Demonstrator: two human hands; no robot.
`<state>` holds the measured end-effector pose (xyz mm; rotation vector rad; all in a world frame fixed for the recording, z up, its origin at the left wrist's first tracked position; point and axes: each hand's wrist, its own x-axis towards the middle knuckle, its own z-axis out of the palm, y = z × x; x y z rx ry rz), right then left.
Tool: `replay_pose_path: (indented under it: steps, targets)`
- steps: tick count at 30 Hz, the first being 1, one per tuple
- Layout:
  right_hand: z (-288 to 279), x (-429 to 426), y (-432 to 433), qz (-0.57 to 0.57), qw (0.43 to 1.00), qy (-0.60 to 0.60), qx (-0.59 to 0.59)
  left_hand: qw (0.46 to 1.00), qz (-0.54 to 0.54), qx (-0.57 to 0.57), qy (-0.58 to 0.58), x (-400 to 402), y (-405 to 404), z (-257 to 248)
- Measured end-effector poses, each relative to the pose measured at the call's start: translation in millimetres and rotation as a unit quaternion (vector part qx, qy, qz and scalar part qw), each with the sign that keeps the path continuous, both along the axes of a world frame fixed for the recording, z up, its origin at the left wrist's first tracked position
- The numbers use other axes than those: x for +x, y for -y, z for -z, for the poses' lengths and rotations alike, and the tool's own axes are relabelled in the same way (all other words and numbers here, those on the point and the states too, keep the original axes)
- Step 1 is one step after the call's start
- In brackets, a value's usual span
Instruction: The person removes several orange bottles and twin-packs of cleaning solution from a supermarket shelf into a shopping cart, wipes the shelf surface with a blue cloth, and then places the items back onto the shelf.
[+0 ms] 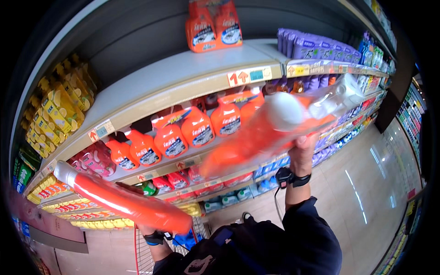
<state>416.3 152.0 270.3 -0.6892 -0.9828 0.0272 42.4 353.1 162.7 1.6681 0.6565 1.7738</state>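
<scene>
A shrink-wrapped pack of orange-red cleaner bottles (237,147) is in the air, gripped from below by my right hand (304,146). This pack is blurred and tilted, with a white cap and a clear-wrapped white top at its upper right. At the left, another wrapped orange-red bottle pack (130,202) slants above the cart, its white cap to the upper left. My left hand (145,229) holds it from behind; the fingers are hidden. Similar orange bottles (171,141) stand on the shelf just beyond both packs.
An orange twin pack (215,31) stands on the upper shelf (165,74). Yellow pump bottles (63,106) are at its left, purple pouches (319,48) at its right. A wire shopping cart (142,254) with something blue inside is below my left arm. Tiled floor (354,185) lies at right.
</scene>
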Motion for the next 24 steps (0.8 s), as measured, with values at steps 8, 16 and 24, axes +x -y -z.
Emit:
replay_pose_path:
  steps: [8,16,24]
  targets:
    - [-143.3,49.1,-103.9,0.216,0.954,0.172,0.116,0.982,-0.004,-0.024,0.187,-10.7,-19.7,-70.7]
    - [-175.3,113.4,-176.9,0.252,0.919,0.302,-0.038,0.982,0.118,-0.044,0.138,27.2,-1.2,-133.8]
    - [-186.2,173.5,-220.5,0.151,0.95,0.212,-0.171,0.989,0.143,-0.047,-0.002,74.1,2.6,-203.3]
